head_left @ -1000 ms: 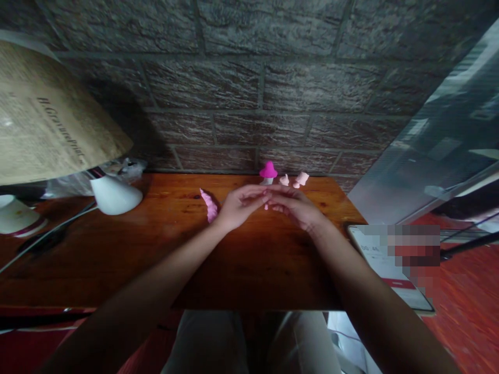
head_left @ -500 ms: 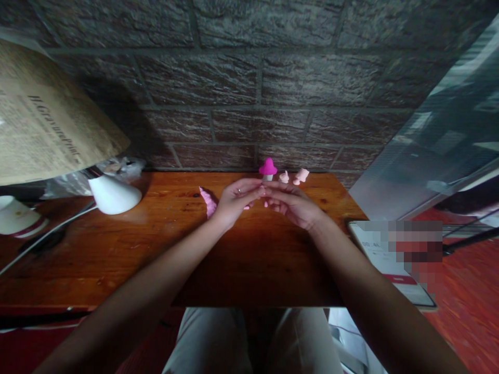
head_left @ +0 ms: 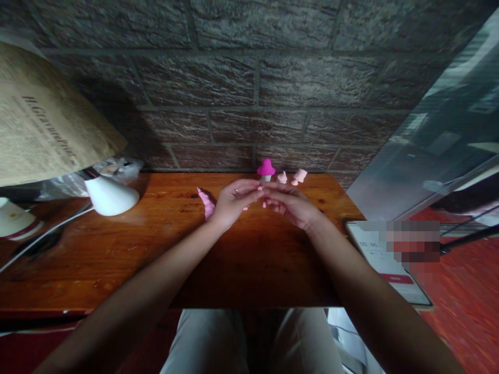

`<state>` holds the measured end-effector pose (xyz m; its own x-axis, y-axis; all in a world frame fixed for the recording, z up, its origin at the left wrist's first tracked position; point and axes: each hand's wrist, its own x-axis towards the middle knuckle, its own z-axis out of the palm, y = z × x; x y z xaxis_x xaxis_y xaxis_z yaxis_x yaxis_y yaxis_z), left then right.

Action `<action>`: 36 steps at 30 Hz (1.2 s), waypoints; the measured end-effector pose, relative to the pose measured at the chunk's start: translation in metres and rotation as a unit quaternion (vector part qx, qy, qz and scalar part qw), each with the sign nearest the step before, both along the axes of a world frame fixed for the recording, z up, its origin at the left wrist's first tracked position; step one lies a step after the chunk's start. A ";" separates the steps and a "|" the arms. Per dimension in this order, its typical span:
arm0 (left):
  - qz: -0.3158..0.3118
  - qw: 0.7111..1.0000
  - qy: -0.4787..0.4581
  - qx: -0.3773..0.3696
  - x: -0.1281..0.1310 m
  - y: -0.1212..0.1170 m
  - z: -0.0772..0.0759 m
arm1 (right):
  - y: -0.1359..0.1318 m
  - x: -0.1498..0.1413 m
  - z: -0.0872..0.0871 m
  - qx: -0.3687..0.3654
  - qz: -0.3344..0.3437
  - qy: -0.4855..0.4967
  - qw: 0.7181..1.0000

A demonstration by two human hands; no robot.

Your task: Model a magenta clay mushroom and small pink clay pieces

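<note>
My left hand [head_left: 233,204] and my right hand [head_left: 293,203] meet fingertip to fingertip above the table. Both are closed in a pinch, thumbs against fingers. Whatever lies between the tips is too small to make out; a speck of pink shows there. Just behind the fingers stands a mushroom-shaped figure [head_left: 266,168] with a bright magenta cap and a pale stem. To its right are a small pale pink lump with a pointed top [head_left: 282,177] and a pale pink piece with a wider top [head_left: 300,175]. Left of my left hand lies a ridged pink strip [head_left: 206,203].
The wooden table [head_left: 156,249] meets a dark brick wall [head_left: 230,83]. On the left are a lamp with a printed shade [head_left: 47,124] and white base [head_left: 111,197], a paper cup [head_left: 17,221] and plastic wrap. A tablet-like device [head_left: 393,278] sits at the right edge.
The whole view has shifted very slightly. Both hands keep the same fingertip pinch, and the pink pieces stay in place on the table.
</note>
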<state>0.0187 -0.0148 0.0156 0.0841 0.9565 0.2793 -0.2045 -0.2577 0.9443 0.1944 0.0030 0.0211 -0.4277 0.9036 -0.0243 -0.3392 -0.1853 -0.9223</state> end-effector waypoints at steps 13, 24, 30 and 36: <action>0.031 0.990 0.091 0.103 0.001 0.001 -0.005 | -0.001 -0.002 0.004 -0.024 -0.015 -0.013 1.000; 0.020 0.982 0.131 0.135 0.001 -0.001 -0.009 | -0.003 -0.002 0.005 -0.016 -0.005 -0.019 1.000; 0.021 0.985 0.123 0.122 0.001 -0.002 -0.008 | -0.004 -0.002 0.006 -0.034 -0.002 -0.023 0.999; 0.019 0.982 0.136 0.130 0.000 -0.001 -0.007 | -0.002 0.001 0.004 -0.010 0.002 -0.032 0.999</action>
<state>0.0186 -0.0163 0.0082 0.1545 0.8593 0.4875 0.0611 -0.5008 0.8634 0.1949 0.0006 0.0250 -0.4285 0.9008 -0.0708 -0.2780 -0.2060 -0.9382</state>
